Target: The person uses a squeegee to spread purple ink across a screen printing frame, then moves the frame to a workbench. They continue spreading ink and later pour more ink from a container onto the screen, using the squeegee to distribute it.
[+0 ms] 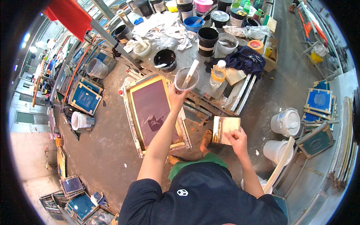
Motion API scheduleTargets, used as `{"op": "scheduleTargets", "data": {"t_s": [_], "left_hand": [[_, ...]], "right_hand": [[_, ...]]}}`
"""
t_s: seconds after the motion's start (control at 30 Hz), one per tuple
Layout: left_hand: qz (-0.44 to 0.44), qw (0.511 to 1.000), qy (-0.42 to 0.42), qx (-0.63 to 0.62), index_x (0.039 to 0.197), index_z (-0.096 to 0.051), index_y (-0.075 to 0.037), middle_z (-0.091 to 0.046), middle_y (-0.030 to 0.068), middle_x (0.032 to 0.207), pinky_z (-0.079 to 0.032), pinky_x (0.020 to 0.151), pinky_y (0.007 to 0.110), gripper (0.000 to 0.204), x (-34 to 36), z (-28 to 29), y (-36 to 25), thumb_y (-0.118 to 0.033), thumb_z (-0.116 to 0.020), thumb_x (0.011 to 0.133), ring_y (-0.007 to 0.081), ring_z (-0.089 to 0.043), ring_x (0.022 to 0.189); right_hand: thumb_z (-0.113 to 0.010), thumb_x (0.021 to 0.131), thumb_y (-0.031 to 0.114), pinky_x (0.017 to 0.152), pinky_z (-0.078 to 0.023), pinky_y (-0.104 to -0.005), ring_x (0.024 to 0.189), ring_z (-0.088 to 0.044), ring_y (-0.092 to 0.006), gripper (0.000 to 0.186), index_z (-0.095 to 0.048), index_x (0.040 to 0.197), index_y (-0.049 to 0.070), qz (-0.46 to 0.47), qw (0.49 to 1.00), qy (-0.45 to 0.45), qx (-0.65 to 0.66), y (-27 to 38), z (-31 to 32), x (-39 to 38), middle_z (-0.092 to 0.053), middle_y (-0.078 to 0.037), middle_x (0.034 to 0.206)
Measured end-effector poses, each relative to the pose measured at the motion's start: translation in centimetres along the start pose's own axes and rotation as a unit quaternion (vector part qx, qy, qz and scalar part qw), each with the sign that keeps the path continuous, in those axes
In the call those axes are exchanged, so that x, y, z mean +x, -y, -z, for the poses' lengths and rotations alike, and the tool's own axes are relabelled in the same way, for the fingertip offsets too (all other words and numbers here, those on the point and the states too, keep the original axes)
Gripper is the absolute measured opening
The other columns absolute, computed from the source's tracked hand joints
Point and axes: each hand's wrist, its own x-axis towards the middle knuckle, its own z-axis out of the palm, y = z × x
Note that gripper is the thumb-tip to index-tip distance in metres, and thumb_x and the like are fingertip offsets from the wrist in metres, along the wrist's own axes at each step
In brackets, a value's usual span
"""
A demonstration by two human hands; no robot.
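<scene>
Plastic tub (180, 80) grasped in my left hand (176, 98), flat stick (191, 71) leaning inside, at table's (185, 58) near edge, beside framed screen (150, 103). My right hand (237, 140) grasps wooden block (228, 125), fingers bent, right of screen.

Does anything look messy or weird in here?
Yes, a bit. The purple screen has a dark, shiny patch with streaks beside it, unlike the smoother part above. There's also a white spot on the dark floor, and white cloths lie crumpled on the table.
</scene>
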Motion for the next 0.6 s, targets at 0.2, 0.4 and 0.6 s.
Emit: {"op": "scheduleTargets", "data": {"t_s": [0.2,0.4,0.6], "left_hand": [[-0.012,1.000,0.028,0.005,0.132,-0.059,-0.006,-0.058,0.0096,0.132,-0.059,0.083,0.030,0.064,-11.0,11.5,-2.6,-0.010,-0.086,0.075,0.0209,-0.065,0.112],[0.048,0.997,0.059,-0.027,0.144,-0.051,-0.003,-0.052,0.0143,0.149,-0.056,0.098,0.035,0.077,-20.5,20.8,-1.2,0.001,-0.083,0.074,0.0225,-0.063,0.121],[0.051,0.992,0.033,-0.109,0.145,-0.050,-0.002,-0.055,0.0136,0.144,-0.059,0.089,0.033,0.080,-25.9,25.8,2.5,-0.001,-0.086,0.073,0.0188,-0.065,0.114]], "right_hand": [[-0.072,0.091,0.031,0.078,-0.054,-0.0448,0.091,-0.066,-0.0388,0.021,-0.078,0.100,0.013,0.110,0.982,-0.030,-0.153,4.6,-4.9,2.6,-0.059,-0.018,0.103],[-0.074,0.088,0.038,0.072,-0.053,-0.0425,0.083,-0.065,-0.0350,0.029,-0.079,0.099,0.012,0.251,0.943,0.030,-0.216,11.3,-11.8,4.5,-0.057,-0.015,0.098],[-0.077,0.085,0.036,0.071,-0.054,-0.0411,0.082,-0.066,-0.0323,0.026,-0.079,0.093,0.011,0.310,0.909,0.143,-0.241,13.9,-18.7,2.0,-0.057,-0.013,0.098]]}}
